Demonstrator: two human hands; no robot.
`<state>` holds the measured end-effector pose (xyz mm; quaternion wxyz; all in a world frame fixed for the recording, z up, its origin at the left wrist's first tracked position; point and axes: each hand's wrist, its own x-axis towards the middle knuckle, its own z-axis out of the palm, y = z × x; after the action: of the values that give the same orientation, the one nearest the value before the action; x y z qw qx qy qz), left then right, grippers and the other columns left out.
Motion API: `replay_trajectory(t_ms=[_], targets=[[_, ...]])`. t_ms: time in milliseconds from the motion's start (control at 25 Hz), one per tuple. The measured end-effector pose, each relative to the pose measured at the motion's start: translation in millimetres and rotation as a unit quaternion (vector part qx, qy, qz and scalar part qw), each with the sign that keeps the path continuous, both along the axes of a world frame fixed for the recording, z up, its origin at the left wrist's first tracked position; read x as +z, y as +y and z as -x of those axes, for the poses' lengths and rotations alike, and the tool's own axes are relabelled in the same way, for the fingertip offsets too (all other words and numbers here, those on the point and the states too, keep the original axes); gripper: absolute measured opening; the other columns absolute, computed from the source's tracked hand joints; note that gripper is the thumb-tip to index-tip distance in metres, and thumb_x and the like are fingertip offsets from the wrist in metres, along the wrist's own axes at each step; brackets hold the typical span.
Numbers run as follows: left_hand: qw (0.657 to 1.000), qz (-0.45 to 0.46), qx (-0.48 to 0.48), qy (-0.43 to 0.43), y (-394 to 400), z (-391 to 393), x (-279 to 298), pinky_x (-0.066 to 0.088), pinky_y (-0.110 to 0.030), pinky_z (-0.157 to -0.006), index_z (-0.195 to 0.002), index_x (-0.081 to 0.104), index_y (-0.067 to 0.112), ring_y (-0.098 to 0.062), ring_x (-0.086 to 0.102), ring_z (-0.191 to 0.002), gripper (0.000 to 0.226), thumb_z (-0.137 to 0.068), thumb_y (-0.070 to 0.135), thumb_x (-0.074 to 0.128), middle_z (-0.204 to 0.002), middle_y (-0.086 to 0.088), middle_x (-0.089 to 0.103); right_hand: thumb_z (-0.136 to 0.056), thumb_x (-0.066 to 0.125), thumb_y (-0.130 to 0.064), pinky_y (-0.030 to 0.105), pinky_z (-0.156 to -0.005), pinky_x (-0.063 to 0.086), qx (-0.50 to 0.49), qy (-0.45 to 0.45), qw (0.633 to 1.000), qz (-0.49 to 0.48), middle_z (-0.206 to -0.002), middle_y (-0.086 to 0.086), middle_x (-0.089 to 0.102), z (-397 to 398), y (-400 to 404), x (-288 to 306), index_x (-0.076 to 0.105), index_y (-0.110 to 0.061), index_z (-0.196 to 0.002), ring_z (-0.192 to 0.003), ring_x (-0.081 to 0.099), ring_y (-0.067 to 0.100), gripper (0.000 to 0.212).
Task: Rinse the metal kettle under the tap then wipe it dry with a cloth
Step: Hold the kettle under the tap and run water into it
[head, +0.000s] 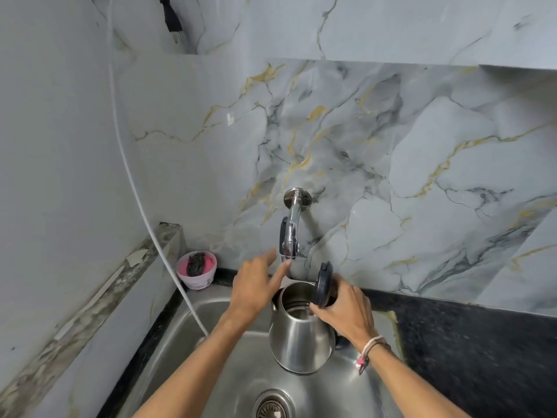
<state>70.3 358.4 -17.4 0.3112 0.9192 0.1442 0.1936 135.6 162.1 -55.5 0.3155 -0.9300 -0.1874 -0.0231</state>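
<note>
A steel kettle (301, 336) hangs over the sink (211, 315), its black lid (324, 283) flipped open and its mouth just below the tap. My right hand (346, 312) grips the kettle at its handle and rim. The chrome wall tap (291, 233) sticks out of the marble wall with a dark lever on its left side. My left hand (256, 285) reaches up with fingers spread, the fingertips touching the tap's spout end. I see no water running. No cloth is in view.
A pink tub with a dark scrubber (197, 270) stands on the counter corner left of the tap. A white cord (144, 206) runs down the left wall into the sink. The drain (272, 405) lies below the kettle. A black counter (467, 342) extends right.
</note>
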Motion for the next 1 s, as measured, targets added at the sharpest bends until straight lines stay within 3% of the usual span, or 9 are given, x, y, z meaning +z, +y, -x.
replay_trajectory(t_ms=[120, 240, 400, 520, 640, 760, 840, 920, 1000], targets=[[0.993, 0.023, 0.118, -0.016, -23.7, -30.0, 15.9, 0.056, -0.038, -0.067, -0.079, 0.073, 0.022, -0.030, 0.076, -0.087, 0.055, -0.073, 0.077, 0.068, -0.082, -0.004, 0.080, -0.064, 0.075, -0.061, 0.041, -0.080, 0.059, -0.014, -0.019, 1.000, 0.014, -0.097, 0.000, 0.080, -11.3, -1.7, -0.5, 0.063, -0.027, -0.101, -0.097, 0.075, 0.029, 0.051], [0.985, -0.037, 0.167, 0.019, -32.3, -42.9, 21.0, 0.041, -0.034, -0.059, -0.072, 0.065, 0.015, -0.039, 0.071, -0.077, 0.057, -0.075, 0.072, 0.071, -0.076, -0.011, 0.075, -0.065, 0.072, -0.062, 0.043, -0.081, 0.060, -0.016, -0.026, 0.999, 0.014, -0.098, 0.001, 0.080, -20.4, 0.3, -1.3, 0.062, -0.027, -0.101, -0.097, 0.075, 0.030, 0.052], [0.988, -0.073, 0.139, 0.005, -32.5, -47.7, 21.6, 0.035, -0.032, -0.056, -0.063, 0.058, 0.011, -0.035, 0.063, -0.060, 0.042, -0.084, 0.047, 0.066, -0.060, -0.010, 0.063, -0.064, 0.071, -0.064, 0.042, -0.079, 0.060, -0.017, -0.023, 1.000, 0.003, -0.096, 0.000, 0.079, -27.8, 6.2, -2.1, 0.061, -0.028, -0.099, -0.093, 0.075, 0.029, 0.051], [1.000, 0.004, -0.002, 0.010, -6.0, -54.5, 24.7, 0.034, -0.026, -0.048, -0.050, 0.045, 0.016, -0.008, 0.040, -0.040, 0.047, -0.086, 0.033, 0.069, -0.045, 0.004, 0.045, -0.061, 0.068, -0.065, 0.042, -0.078, 0.060, -0.025, -0.014, 0.999, -0.024, -0.093, -0.002, 0.078, -29.1, 8.0, -2.3, 0.061, -0.029, -0.096, -0.090, 0.075, 0.027, 0.051], [0.980, 0.110, -0.151, 0.066, 26.0, -58.8, 32.2, 0.041, -0.018, -0.053, -0.069, 0.071, 0.000, -0.004, 0.052, -0.051, 0.035, -0.091, 0.027, 0.072, -0.059, -0.004, 0.067, -0.061, 0.069, -0.064, 0.040, -0.074, 0.060, -0.028, -0.011, 0.999, -0.032, -0.086, -0.006, 0.076, -32.9, 7.5, -1.0, 0.059, -0.029, -0.092, -0.084, 0.074, 0.024, 0.048], [0.968, 0.127, -0.193, 0.095, 37.9, -62.0, 32.7, 0.035, -0.010, -0.050, -0.077, 0.074, -0.002, 0.003, 0.045, -0.044, 0.034, -0.093, 0.027, 0.072, -0.049, 0.009, 0.059, -0.060, 0.065, -0.066, 0.040, -0.071, 0.059, -0.030, -0.010, 0.999, -0.035, -0.080, -0.007, 0.072, -36.6, 7.1, -0.5, 0.057, -0.028, -0.088, -0.078, 0.072, 0.024, 0.048], [0.961, 0.153, -0.209, 0.101, 40.2, -65.4, 33.0, 0.047, -0.008, -0.060, -0.084, 0.078, 0.001, 0.006, 0.059, -0.053, 0.025, -0.091, 0.024, 0.075, -0.063, 0.000, 0.077, -0.062, 0.069, -0.064, 0.037, -0.068, 0.056, -0.035, -0.014, 0.999, -0.034, -0.078, -0.009, 0.070, -38.7, 5.5, -2.3, 0.057, -0.027, -0.088, -0.076, 0.070, 0.022, 0.047], [0.955, 0.201, -0.202, 0.080, 41.9, -68.5, 32.5, 0.060, -0.027, -0.088, -0.098, 0.078, -0.002, -0.014, 0.078, -0.086, 0.023, -0.086, 0.017, 0.080, -0.093, -0.015, 0.082, -0.064, 0.076, -0.060, 0.032, -0.064, 0.047, -0.042, -0.024, 0.998, -0.030, -0.077, -0.012, 0.067, -41.1, 2.7, -5.2, 0.058, -0.027, -0.087, -0.072, 0.064, 0.020, 0.044], [0.953, 0.223, -0.197, 0.062, 40.3, -69.5, 30.7, 0.060, -0.036, -0.094, -0.100, 0.076, -0.004, -0.026, 0.078, -0.096, 0.025, -0.082, 0.012, 0.082, -0.099, -0.019, 0.080, -0.065, 0.079, -0.058, 0.031, -0.064, 0.045, -0.044, -0.030, 0.998, -0.030, -0.077, -0.013, 0.065, -42.8, 0.4, -7.1, 0.058, -0.027, -0.088, -0.073, 0.065, 0.020, 0.044]])
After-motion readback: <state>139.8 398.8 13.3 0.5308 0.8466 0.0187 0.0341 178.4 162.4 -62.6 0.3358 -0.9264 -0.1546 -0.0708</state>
